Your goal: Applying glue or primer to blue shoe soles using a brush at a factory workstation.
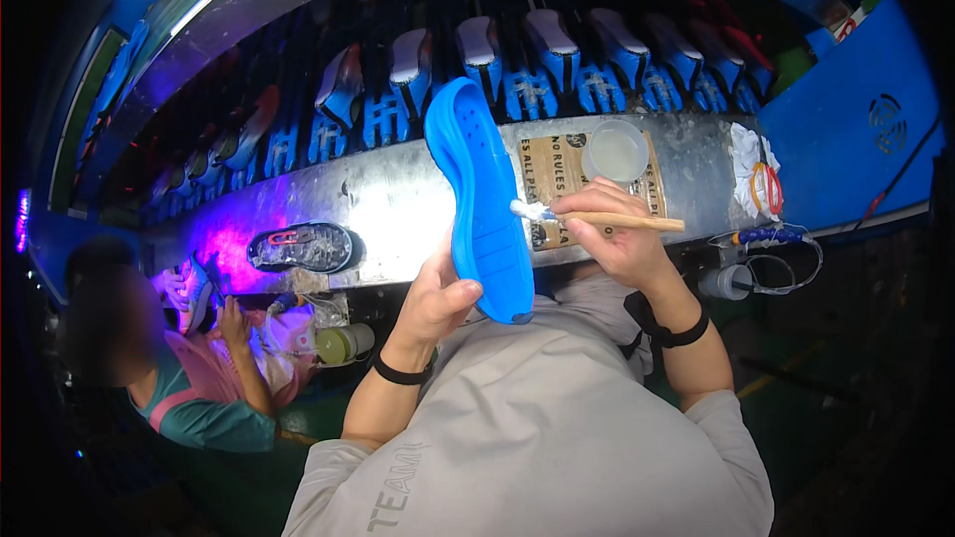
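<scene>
A blue shoe sole [487,209] is held tilted up over the front of the metal bench, its inner face toward me. My left hand [441,296] grips it near the heel end, thumb on the rim. In my right hand [619,239] is a brush with a wooden handle [637,222]. White stuff coats the bristles, which meet the right edge of the sole near its middle. Behind my right hand a clear round tub [618,150] of pale liquid stands on a piece of printed cardboard [553,161].
The metal bench [398,194] runs across. Behind it stand several shoes on blue racks [529,92]. A dark shoe sole [303,249] lies left; crumpled white paper with coloured bands [761,184] lies right. At left a co-worker [199,378] handles a shoe. A capped container [343,343] sits below the bench edge.
</scene>
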